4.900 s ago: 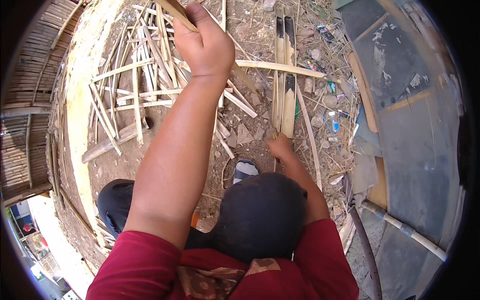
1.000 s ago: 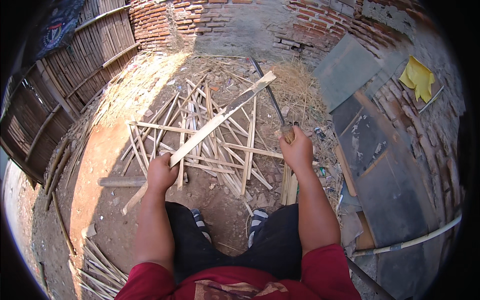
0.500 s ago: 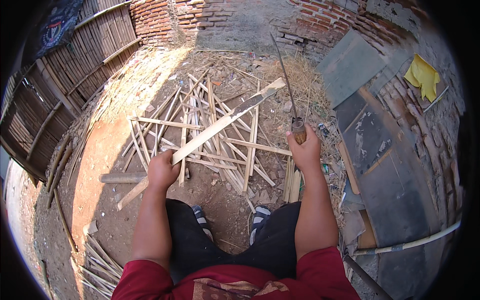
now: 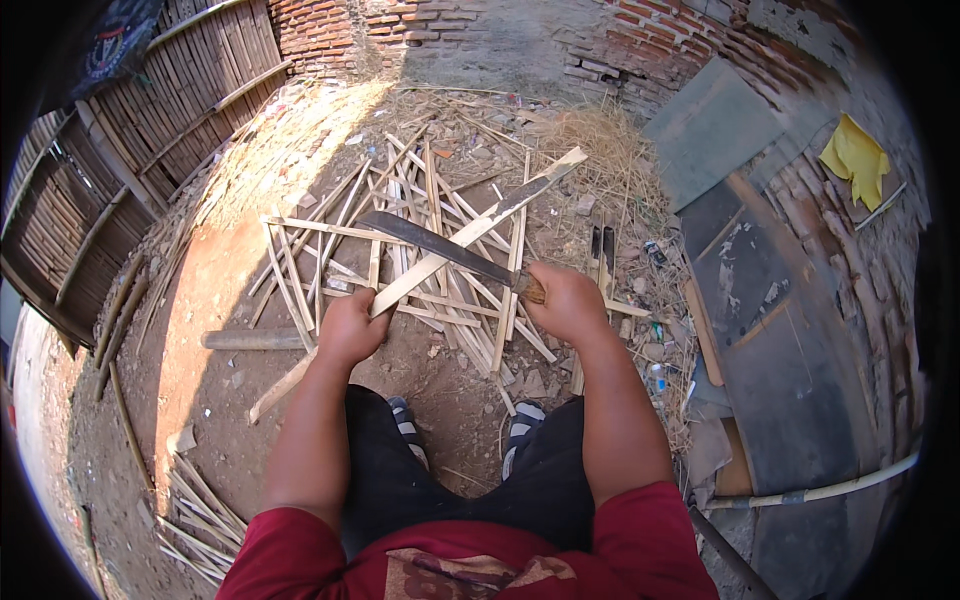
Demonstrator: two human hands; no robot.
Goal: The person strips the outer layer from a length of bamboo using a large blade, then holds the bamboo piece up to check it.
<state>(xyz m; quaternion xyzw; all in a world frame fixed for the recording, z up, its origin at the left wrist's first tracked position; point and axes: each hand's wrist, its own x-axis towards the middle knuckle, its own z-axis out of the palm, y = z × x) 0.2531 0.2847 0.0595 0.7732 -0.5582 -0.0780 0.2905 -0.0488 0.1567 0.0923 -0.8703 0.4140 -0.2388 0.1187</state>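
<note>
My left hand (image 4: 352,328) is closed around a long pale split-bamboo slat (image 4: 408,282), whose lower end sticks out below the fist and whose far end slants up to the right. A dark patch runs along the slat's upper part. In my right hand (image 4: 568,303) is the wooden handle of a machete (image 4: 425,238). Its broad dark blade points left and crosses over the slat beyond my left hand; I cannot tell whether they touch. Below both hands lies a loose pile of bamboo strips (image 4: 433,190) on the dirt.
A round pole (image 4: 255,340) lies left of the pile. More strips (image 4: 205,520) are at the lower left. Dark boards (image 4: 770,330) and a pale pipe (image 4: 830,488) line the right side. A brick wall (image 4: 450,30) stands behind, a bamboo fence (image 4: 200,90) at left.
The machete has swung down from upright to lying leftward across the slat. My right hand has moved left and slightly down; my left hand still grips the slat.
</note>
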